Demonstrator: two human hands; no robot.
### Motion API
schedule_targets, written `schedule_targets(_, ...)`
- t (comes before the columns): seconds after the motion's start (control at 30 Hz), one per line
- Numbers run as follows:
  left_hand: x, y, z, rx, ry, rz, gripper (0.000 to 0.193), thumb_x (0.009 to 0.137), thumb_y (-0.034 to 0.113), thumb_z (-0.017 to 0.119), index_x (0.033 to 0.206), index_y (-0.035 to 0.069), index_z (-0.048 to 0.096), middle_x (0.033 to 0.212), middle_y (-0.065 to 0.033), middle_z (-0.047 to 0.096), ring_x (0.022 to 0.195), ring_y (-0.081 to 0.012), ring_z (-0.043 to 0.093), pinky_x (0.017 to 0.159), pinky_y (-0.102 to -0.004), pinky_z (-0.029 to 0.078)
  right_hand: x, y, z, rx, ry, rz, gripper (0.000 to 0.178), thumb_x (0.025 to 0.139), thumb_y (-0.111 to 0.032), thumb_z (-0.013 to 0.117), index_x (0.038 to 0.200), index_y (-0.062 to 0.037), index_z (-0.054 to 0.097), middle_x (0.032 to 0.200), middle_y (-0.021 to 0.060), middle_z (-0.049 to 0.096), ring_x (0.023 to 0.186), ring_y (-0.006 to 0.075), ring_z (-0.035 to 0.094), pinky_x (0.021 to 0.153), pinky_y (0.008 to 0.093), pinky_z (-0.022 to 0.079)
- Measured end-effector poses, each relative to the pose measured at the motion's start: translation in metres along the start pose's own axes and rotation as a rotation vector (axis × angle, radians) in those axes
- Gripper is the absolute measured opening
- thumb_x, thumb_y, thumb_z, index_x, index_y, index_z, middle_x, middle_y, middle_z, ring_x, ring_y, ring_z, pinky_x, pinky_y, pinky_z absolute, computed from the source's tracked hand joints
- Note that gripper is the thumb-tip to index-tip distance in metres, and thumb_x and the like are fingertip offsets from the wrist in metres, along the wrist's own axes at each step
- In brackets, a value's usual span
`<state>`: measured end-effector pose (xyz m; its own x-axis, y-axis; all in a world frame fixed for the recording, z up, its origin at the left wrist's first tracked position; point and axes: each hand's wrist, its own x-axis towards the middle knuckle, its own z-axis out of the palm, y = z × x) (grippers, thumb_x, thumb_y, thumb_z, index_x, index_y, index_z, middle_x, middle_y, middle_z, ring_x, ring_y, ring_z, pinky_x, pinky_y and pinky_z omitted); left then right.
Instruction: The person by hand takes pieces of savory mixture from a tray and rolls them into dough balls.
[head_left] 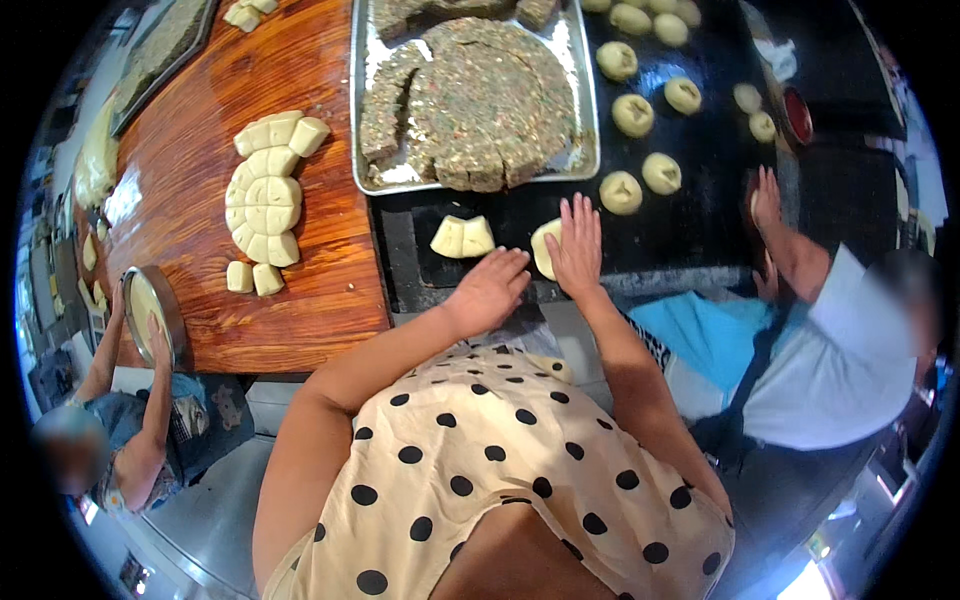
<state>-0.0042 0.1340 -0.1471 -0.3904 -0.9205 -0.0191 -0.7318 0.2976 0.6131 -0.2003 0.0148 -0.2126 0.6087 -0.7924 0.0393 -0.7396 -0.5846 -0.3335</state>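
Note:
My right hand (576,250) lies flat with its fingers stretched out, its palm side over the right part of a pale dough piece (543,249). That piece is flattened and partly hidden by the hand. To its left, my left hand (490,290) rests low over the black work surface (405,235), fingers extended and nothing visible in them. Just beyond my left fingertips lie two joined dough pieces (462,237). Past both hands stands a metal tray (480,184) with a large speckled slab of filling (490,95), cut into at its edges.
Several round filled dough balls (633,115) sit to the right of the tray. Cut dough pieces (265,205) lie on the wooden table (330,320). At left a person holds a round metal pan (172,325); at right another person (835,360) reaches onto the black surface. A red dish (797,115) stands beyond.

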Motion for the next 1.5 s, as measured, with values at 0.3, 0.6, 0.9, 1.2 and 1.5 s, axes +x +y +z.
schedule_targets(0.3, -0.015, -0.005, -0.010, -0.202, 0.086, -0.199, 0.034, 0.087, 0.016, 0.069, 0.117, -0.001, 0.064, 0.133, -0.0209, 0.058, 0.124, -0.0374, 0.054, 0.107, -0.0446, 0.043, -0.027, 0.009, -0.012, 0.257, 0.156, 0.405, 0.050, 0.087, -0.022, 0.074, 0.128, -0.0004, 0.055, 0.118, 0.0172, 0.062, 0.107, 0.0308, 0.061, 0.092, 0.0421, 0.049)
schedule_targets(0.6, -0.015, -0.007, -0.018, -0.529, 0.294, -0.373, 0.032, 0.094, 0.017, 0.064, 0.123, 0.003, 0.062, 0.126, -0.0162, 0.064, 0.114, -0.0335, 0.063, 0.100, -0.0407, 0.049, 0.001, -0.012, -0.057, 0.193, -0.268, 0.237, 0.029, 0.080, -0.023, 0.075, 0.092, -0.0027, 0.059, 0.079, 0.0148, 0.065, 0.072, 0.0373, 0.063, 0.067, 0.0420, 0.051)
schedule_targets(0.9, -0.048, -0.029, -0.074, -2.467, 0.464, -0.316, 0.067, 0.102, 0.055, 0.043, 0.141, 0.000, 0.048, 0.138, -0.0151, 0.058, 0.128, -0.0269, 0.056, 0.113, -0.0449, 0.040, 0.082, -0.158, -0.139, 0.941, -0.482, 0.129, 0.025, 0.087, -0.020, 0.077, 0.100, -0.0030, 0.064, 0.083, 0.0005, 0.066, 0.072, 0.0046, 0.057, 0.065, 0.0233, 0.048)
schedule_targets(1.2, -0.139, -0.058, -0.081, -2.239, 1.202, -0.551, 0.043, 0.101, 0.023, 0.056, 0.137, 0.001, 0.049, 0.133, -0.0153, 0.060, 0.122, -0.0282, 0.061, 0.106, -0.0464, 0.048, 0.185, -0.241, 0.016, 1.141, -0.209, 0.455, 0.059, 0.093, -0.015, 0.068, 0.140, 0.0019, 0.036, 0.136, 0.0228, 0.050, 0.080, 0.0214, 0.070, 0.055, 0.0293, 0.056)
schedule_targets(1.5, -0.171, -0.046, -0.085, -2.297, 1.313, -0.569, 0.042, 0.100, 0.023, 0.058, 0.136, 0.003, 0.051, 0.134, -0.0143, 0.060, 0.125, -0.0294, 0.058, 0.108, -0.0487, 0.046, 0.202, -0.301, 0.032, 0.256, -0.166, 0.598, 0.094, 0.083, -0.033, 0.076, 0.151, -0.0013, 0.020, 0.143, 0.0232, 0.042, 0.120, 0.0408, 0.057, 0.101, 0.0517, 0.046)
